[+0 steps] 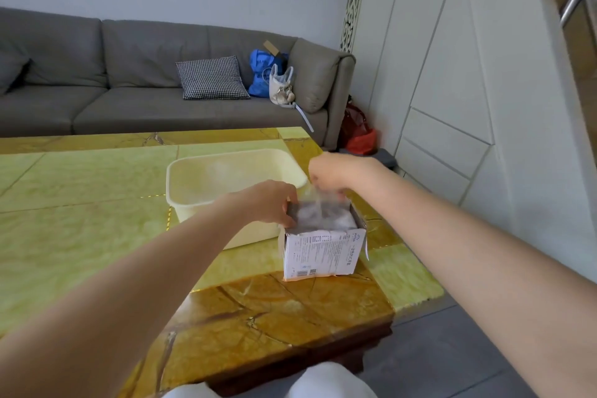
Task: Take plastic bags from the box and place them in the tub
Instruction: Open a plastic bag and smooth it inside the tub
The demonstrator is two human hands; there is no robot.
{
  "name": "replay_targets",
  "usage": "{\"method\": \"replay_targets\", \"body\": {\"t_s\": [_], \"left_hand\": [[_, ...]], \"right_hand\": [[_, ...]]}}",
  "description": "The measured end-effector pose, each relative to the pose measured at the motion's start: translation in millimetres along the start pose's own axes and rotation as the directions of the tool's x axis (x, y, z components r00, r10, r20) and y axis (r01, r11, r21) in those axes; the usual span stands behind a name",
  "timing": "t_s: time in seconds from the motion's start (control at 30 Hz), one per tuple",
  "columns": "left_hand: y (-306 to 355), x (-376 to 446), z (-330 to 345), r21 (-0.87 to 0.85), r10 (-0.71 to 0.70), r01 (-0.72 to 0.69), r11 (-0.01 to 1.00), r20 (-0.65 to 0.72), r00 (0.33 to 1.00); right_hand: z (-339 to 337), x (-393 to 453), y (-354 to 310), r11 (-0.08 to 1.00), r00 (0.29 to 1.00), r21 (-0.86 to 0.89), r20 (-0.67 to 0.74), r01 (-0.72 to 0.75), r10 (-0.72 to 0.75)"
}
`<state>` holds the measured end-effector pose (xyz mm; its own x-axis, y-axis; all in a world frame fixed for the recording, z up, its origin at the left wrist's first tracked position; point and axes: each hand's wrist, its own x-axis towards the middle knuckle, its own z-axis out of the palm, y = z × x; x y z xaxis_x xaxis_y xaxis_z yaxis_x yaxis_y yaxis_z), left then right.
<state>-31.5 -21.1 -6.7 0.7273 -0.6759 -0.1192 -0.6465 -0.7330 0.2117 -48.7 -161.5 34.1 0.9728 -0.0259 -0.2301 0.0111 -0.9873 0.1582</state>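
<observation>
A small white printed cardboard box [321, 254] stands open on the table near its right edge, filled with clear plastic bags [326, 220]. My left hand [269, 202] grips the box's left rim. Above the box's far edge, my right hand [332, 173] pinches a thin clear bag [315, 195] that trails up out of the box. A cream plastic tub [181, 200] sits just behind and left of the box, touching it; a faint clear film seems to lie inside it.
The table [80, 229] is yellow-green and brown stone, its right edge close to the box. Behind it stands a grey sofa [129, 97] with a checked cushion and bags. White cabinets [452, 90] line the right side. My knees show at the bottom.
</observation>
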Motion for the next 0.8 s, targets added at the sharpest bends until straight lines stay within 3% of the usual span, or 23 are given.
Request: {"method": "replay_targets", "body": {"t_s": [0.1, 0.17, 0.23, 0.3, 0.37, 0.47, 0.57, 0.63, 0.7, 0.77, 0.8], "left_hand": [[-2.7, -0.5, -2.5, -0.091, -0.037, 0.030, 0.995, -0.079, 0.996], [-3.5, -2.5, -10.5, -0.264, -0.094, 0.037, 0.964, -0.206, 0.974], [-2.7, -6.7, -23.1, -0.627, -0.229, 0.007, 0.779, -0.274, 0.934], [-3.0, -10.2, -36.7, -0.894, -0.376, -0.024, 0.448, -0.213, 0.902], [-6.2, -14.3, -47.8, -0.969, -0.476, -0.027, 0.245, -0.144, 0.868], [-15.7, -18.3, -56.4, -0.992, -0.536, -0.006, 0.128, -0.074, 0.841], [-19.5, -19.9, -59.8, -0.998, -0.557, 0.020, 0.065, -0.019, 0.830], [-19.7, -19.4, -61.3, -0.999, -0.570, 0.021, 0.041, -0.006, 0.821], [-19.4, -17.7, -62.0, -0.999, -0.592, 0.020, 0.049, -0.012, 0.806], [-18.6, -16.0, -61.2, -0.980, -0.620, 0.062, 0.187, -0.068, 0.782], [-17.5, -16.4, -61.6, -0.954, -0.625, 0.089, 0.285, -0.114, 0.772]], "right_hand": [[-21.1, 1.2, 6.6, 0.967, 0.994, 0.253, -0.098, -0.014, 0.040], [-32.2, 0.6, 7.9, 0.901, 0.981, 0.433, -0.180, 0.014, 0.072], [-41.1, -1.4, 8.0, 0.740, 0.952, 0.668, -0.272, 0.084, 0.138], [-44.8, -5.8, 7.5, 0.616, 0.952, 0.779, -0.263, 0.116, 0.154], [-40.9, -6.2, 7.2, 0.596, 0.973, 0.798, -0.197, 0.090, 0.117], [-31.9, -5.0, 6.1, 0.639, 0.981, 0.769, -0.145, 0.029, 0.131], [-30.2, -7.2, 4.6, 0.578, 0.972, 0.812, -0.197, 0.087, 0.131], [-34.4, -12.6, -0.9, 0.488, 0.975, 0.853, -0.220, 0.185, 0.014], [-36.4, -15.4, -10.0, 0.543, 0.973, 0.807, -0.190, 0.231, -0.132], [-32.5, -11.1, -21.5, 0.638, 0.968, 0.728, -0.186, 0.250, -0.167], [-31.4, -9.8, -27.4, 0.634, 0.965, 0.728, -0.218, 0.261, -0.147]]}}
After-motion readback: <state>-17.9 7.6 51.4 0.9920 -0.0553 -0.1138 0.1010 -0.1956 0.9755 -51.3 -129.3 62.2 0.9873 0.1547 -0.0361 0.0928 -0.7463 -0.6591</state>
